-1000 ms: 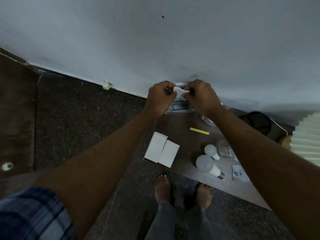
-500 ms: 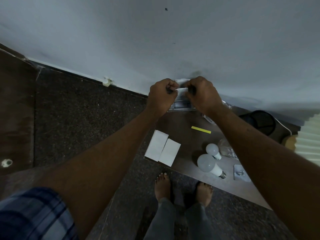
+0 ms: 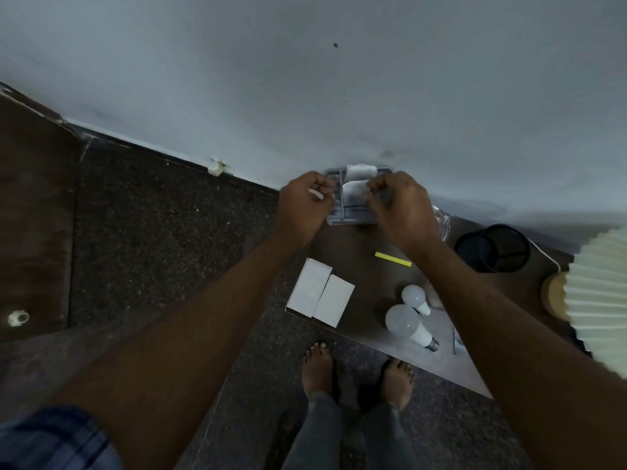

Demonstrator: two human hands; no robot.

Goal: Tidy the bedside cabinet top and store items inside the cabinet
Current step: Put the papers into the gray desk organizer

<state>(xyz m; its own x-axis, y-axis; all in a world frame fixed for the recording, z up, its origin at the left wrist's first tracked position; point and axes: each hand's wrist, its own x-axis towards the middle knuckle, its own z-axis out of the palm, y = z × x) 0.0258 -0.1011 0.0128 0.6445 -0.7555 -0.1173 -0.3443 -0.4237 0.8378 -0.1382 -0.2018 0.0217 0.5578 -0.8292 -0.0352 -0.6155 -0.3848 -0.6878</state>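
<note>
Inside the compartmented tray (image 3: 353,219): white packets (image 3: 355,190). Over the tray's left edge: left hand (image 3: 303,209), curled, pinching a white strip (image 3: 316,194). Over the tray's right edge: right hand (image 3: 403,212), fingers curled just beside the packets; grip not discernible.

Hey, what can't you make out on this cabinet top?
Head view only:
Right hand: its curled fingers hide whether it pinches anything.
Clear tray contents: blurred, partly behind left hand.
Small packet by the bulbs: covered by the right forearm.
Pleated lamp shade: cut off by the right edge.
</note>
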